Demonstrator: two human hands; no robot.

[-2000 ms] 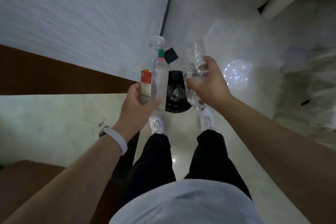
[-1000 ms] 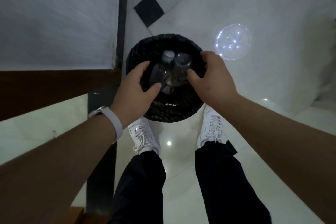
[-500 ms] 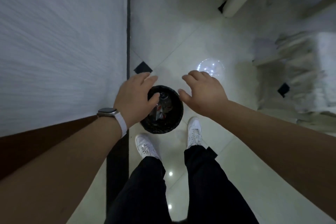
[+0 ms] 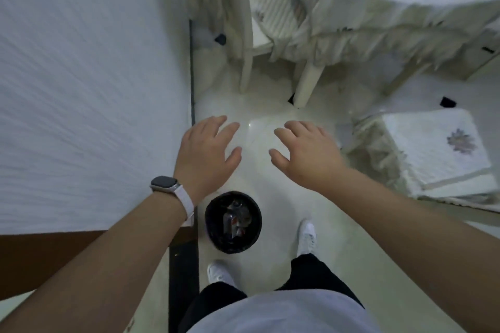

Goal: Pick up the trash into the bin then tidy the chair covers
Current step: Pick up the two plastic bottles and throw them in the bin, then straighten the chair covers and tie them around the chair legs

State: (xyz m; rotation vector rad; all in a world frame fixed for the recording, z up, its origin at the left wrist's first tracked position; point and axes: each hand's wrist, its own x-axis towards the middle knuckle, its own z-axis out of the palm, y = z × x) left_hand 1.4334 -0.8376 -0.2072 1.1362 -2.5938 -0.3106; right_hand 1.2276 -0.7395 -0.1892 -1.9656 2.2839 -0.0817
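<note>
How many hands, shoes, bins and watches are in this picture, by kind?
Hands: 2, left hand, right hand
Shoes: 2, left shoe, right shoe
Bin: 1
Watch: 1
Total: 6

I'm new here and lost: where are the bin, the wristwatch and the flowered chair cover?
bin (image 4: 232, 246): head view, on its dark near wall.
wristwatch (image 4: 165, 184): head view, on its face.
flowered chair cover (image 4: 422, 154): head view, on the quilted seat top.
</note>
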